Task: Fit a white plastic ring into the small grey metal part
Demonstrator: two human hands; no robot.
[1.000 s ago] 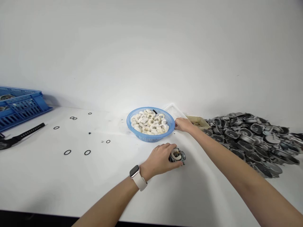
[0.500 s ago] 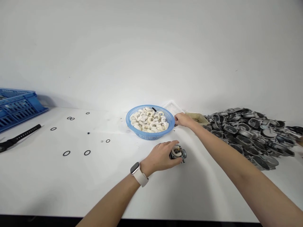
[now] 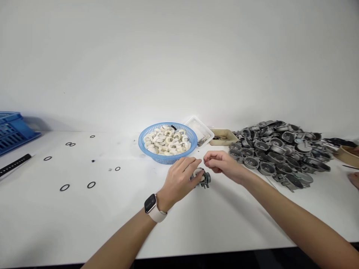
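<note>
My left hand [image 3: 181, 178], with a watch on its wrist, grips a small grey metal carburetor [image 3: 206, 179] standing on the white table. A white ring-shaped float [image 3: 198, 175] shows in its open top, partly behind my fingers. Just above and to the right of it is my right hand [image 3: 223, 164], thumb and fingers pinched together. Whatever those fingertips hold, if anything, is too small to make out. Behind my hands, a blue basket [image 3: 168, 160] is filled with white floats [image 3: 165, 140].
A white tray [image 3: 206, 140] with thin metal pieces and a beige tray [image 3: 224, 141] stand behind. Right of them lies a heap of grey metal bowls [image 3: 280, 149]. Black rubber rings [image 3: 91, 185], a black strap [image 3: 15, 165] and a blue crate [image 3: 17, 130] are left. Another person's hand [image 3: 353, 180] shows far right.
My right hand has come back from beside the white tray toward the carburetor. My left hand still grips the carburetor. The whole view has shifted slightly.
</note>
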